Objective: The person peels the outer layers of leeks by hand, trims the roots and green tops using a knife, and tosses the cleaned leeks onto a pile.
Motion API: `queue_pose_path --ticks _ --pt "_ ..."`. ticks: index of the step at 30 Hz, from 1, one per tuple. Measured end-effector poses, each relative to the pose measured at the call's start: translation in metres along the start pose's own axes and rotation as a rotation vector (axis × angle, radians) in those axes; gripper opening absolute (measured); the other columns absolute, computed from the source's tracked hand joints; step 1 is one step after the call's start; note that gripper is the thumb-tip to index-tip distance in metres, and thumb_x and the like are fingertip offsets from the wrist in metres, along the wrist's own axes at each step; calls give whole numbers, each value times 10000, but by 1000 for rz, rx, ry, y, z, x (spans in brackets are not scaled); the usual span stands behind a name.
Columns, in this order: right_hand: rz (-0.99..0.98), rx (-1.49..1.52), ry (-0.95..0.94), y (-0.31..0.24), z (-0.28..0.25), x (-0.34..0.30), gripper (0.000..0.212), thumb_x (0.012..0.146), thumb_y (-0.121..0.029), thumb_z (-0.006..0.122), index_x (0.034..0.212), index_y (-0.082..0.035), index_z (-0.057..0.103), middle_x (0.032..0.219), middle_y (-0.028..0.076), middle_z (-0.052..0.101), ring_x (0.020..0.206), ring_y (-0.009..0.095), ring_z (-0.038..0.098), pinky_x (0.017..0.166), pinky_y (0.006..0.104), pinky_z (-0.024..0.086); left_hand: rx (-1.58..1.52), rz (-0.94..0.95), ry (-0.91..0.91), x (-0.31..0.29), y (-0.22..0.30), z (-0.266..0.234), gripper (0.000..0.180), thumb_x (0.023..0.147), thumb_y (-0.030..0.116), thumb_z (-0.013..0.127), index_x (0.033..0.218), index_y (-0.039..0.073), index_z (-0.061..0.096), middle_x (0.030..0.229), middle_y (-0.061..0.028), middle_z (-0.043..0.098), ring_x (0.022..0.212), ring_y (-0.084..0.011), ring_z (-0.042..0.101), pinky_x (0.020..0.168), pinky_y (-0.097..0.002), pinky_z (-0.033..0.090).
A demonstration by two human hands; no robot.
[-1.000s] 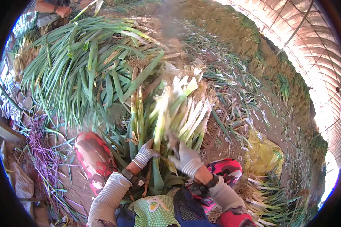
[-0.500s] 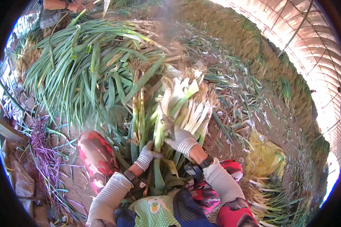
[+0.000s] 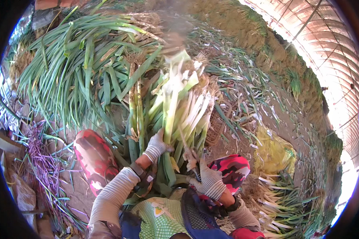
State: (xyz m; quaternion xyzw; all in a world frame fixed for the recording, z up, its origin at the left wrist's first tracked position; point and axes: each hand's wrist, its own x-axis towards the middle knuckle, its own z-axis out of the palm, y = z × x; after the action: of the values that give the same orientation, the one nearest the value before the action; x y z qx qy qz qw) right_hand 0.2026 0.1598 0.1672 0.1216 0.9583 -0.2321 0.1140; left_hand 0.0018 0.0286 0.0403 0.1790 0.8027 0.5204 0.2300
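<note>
From my remote seat I count two gloved hands, one left hand [image 3: 157,147] and one right hand [image 3: 210,181]. There is one thick stalk [image 3: 170,127] at the left and one slender tool [image 3: 192,161], blurred, at the right. Dark wristbands [image 3: 138,169] number two, camouflage knees [image 3: 95,159] two, green checked aprons [image 3: 157,215] one. Of leafy stalks I make out three main groups — one large green heap [image 3: 75,71], one pale-stemmed pile [image 3: 197,105], one smaller bundle [image 3: 273,203] — their single stalks too many to number. I also count one yellow sack [image 3: 273,153], one purple tangle [image 3: 44,155] and one co-worker's arm [image 3: 50,3], partly cut off.
</note>
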Motion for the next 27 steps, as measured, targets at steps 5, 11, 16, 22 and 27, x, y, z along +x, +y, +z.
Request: queue_pose_path --ticks 5,11,16,22,27 --pt "49 5 162 7 -10 52 624 741 -347 660 1107 29 321 814 274 586 761 433 592 672 459 478 342 -102 -55 -36 26 12 833 524 273 778 1202 4 375 927 -244 605 895 -375 594 794 -393 490" --pt "76 -39 142 10 -35 134 583 739 -335 668 1070 53 385 814 258 592 791 391 604 714 413 492 548 -121 -120 -42 22 21 973 528 318 815 1268 -33 291 958 -247 598 882 -376 599 777 -385 497" --pt "67 -54 56 -4 -38 154 597 758 -345 640 1059 87 357 823 268 600 792 397 607 694 424 497 447 -118 -144 -38 19 12 992 534 324 807 1287 -33 270 995 -247 592 898 -384 593 790 -380 494" --pt "31 -53 28 -11 -16 133 595 754 -337 654 1066 74 357 867 271 594 803 398 605 727 429 490 437 -113 -129 -40 16 13 931 542 319 778 1268 -28 310 958 -251 592 877 -393 589 779 -404 485" --pt "136 -19 130 -11 -28 119 693 749 -336 661 1154 111 320 874 292 585 798 421 599 719 433 487 559 -30 -41 -61 44 24 766 578 288 732 1191 -7 379 1006 -239 571 1003 -385 523 913 -409 399"
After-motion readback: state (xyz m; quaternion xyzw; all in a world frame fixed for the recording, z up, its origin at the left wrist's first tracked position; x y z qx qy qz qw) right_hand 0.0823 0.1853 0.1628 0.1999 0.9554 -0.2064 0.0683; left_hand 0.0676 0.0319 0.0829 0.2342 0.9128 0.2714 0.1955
